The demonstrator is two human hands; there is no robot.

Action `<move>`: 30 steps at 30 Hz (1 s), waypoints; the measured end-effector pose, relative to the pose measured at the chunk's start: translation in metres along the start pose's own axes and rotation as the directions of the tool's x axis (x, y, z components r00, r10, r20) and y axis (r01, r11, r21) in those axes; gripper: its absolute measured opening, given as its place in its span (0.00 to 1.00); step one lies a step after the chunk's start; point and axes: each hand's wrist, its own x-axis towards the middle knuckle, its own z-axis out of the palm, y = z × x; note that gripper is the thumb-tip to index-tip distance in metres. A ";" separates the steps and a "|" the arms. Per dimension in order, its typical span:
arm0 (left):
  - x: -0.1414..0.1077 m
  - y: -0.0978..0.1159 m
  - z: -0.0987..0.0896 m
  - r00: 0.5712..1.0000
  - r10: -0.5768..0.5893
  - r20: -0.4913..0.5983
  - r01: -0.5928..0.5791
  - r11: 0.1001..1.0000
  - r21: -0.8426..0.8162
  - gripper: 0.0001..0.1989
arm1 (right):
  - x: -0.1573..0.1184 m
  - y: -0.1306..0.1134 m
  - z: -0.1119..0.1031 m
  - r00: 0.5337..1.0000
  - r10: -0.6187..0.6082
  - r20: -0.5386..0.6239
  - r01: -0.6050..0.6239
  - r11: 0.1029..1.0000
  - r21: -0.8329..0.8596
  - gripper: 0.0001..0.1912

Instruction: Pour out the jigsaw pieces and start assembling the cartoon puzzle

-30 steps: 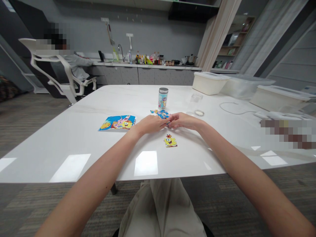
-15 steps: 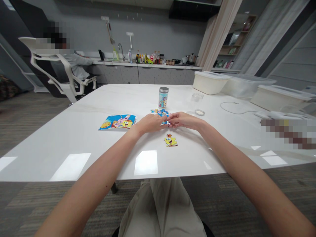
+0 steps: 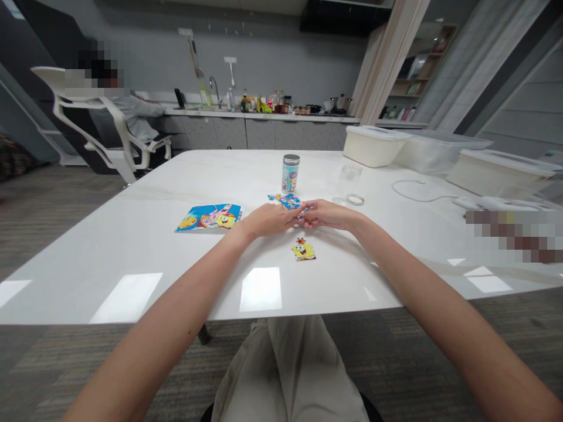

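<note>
My left hand (image 3: 273, 220) and my right hand (image 3: 323, 214) meet over the table, fingertips touching and closed together. What they pinch is too small and covered to make out. Just beyond the fingers lies a loose heap of blue jigsaw pieces (image 3: 288, 201), partly hidden by my hands. Nearer to me sits a small joined section of puzzle (image 3: 304, 251) with a yellow cartoon face and a red piece at its top. A colourful picture sheet (image 3: 210, 217) rests left of my left hand. Behind the heap stands a printed can with a silver lid (image 3: 290, 173).
On the white table (image 3: 145, 246), a round lid or ring (image 3: 355, 199) and a clear plastic container (image 3: 350, 171) lie right of the can. Lidded storage boxes (image 3: 373, 146) and a cable (image 3: 413, 196) occupy the right side. A person sits in a white chair (image 3: 123, 126) at the back left.
My fingertips have drawn closer together, and the small gap between them has narrowed. The puzzle section, sheet and can stay where they were.
</note>
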 end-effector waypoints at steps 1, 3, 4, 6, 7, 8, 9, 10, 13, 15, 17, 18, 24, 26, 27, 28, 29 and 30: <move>0.000 0.000 0.000 1.000 0.002 0.005 -0.002 1.000 0.004 0.24 | 0.000 0.000 0.000 1.000 -0.003 -0.002 0.003 1.000 0.001 0.05; 0.000 0.000 0.000 1.000 0.004 0.010 -0.004 1.000 0.005 0.23 | 0.001 0.001 -0.001 1.000 -0.008 -0.021 0.008 1.000 -0.004 0.06; 0.000 0.000 0.000 1.000 0.005 0.009 -0.005 1.000 0.002 0.22 | 0.001 0.002 -0.001 0.999 -0.010 -0.031 0.010 1.000 -0.010 0.06; 0.001 -0.001 0.000 1.000 0.010 0.007 -0.010 1.000 0.000 0.21 | 0.001 0.003 -0.002 0.999 -0.011 -0.039 0.010 1.000 -0.021 0.08; 0.001 -0.001 0.000 1.000 0.012 0.007 -0.012 1.000 -0.001 0.21 | 0.001 0.003 -0.002 0.999 -0.010 -0.037 0.009 1.000 -0.024 0.08; 0.001 -0.001 -0.001 1.000 0.011 0.008 -0.011 1.000 -0.002 0.20 | 0.001 0.003 -0.002 0.999 -0.011 -0.033 0.011 1.000 -0.026 0.08; 0.001 -0.001 -0.001 1.000 0.012 0.010 -0.012 1.000 -0.004 0.20 | 0.001 0.004 -0.002 0.999 -0.013 -0.031 0.012 1.000 -0.028 0.09; 0.000 -0.001 -0.001 1.000 0.012 0.011 -0.012 1.000 -0.006 0.19 | 0.001 0.004 -0.002 0.999 -0.014 -0.030 0.013 0.999 -0.030 0.10; 0.000 -0.002 -0.001 1.000 0.014 0.004 -0.014 1.000 -0.014 0.18 | 0.002 0.003 -0.002 0.999 -0.009 -0.038 0.008 0.999 -0.041 0.10; 0.000 -0.003 0.000 1.000 0.008 -0.004 -0.008 1.000 -0.018 0.17 | 0.002 0.003 -0.002 0.999 -0.008 -0.049 0.007 1.000 -0.027 0.09; 0.000 -0.003 0.001 1.000 -0.003 -0.017 0.002 1.000 -0.019 0.17 | 0.003 0.004 -0.003 0.998 -0.016 -0.054 0.016 1.000 0.001 0.09; 0.000 -0.003 0.002 1.000 -0.013 -0.024 0.012 1.000 -0.018 0.17 | 0.003 0.004 -0.003 0.998 -0.020 -0.053 0.020 1.000 0.013 0.08; 0.001 -0.001 0.001 0.995 -0.094 -0.042 0.093 0.996 -0.011 0.17 | 0.002 0.002 -0.003 0.999 -0.018 -0.045 0.020 0.999 0.031 0.09; 0.001 -0.001 0.001 0.995 -0.090 -0.043 0.090 0.996 -0.010 0.17 | 0.002 0.002 -0.004 0.999 -0.017 -0.051 0.019 0.999 0.036 0.10; 0.001 -0.001 0.001 0.996 -0.083 -0.041 0.083 0.996 -0.012 0.18 | 0.002 0.002 -0.003 0.998 -0.017 -0.055 0.020 0.999 0.038 0.11; 0.001 -0.002 0.001 0.996 -0.075 -0.039 0.075 0.997 -0.014 0.18 | 0.002 0.002 -0.003 0.998 -0.017 -0.056 0.020 0.999 0.040 0.12; 0.001 -0.002 0.001 0.997 -0.068 -0.036 0.068 0.998 -0.014 0.18 | 0.002 0.002 -0.003 0.998 -0.015 -0.057 0.017 0.999 0.039 0.14; 0.001 -0.002 0.001 0.997 -0.062 -0.035 0.062 0.998 -0.012 0.19 | 0.002 0.002 -0.003 0.998 -0.013 -0.057 0.015 0.999 0.037 0.15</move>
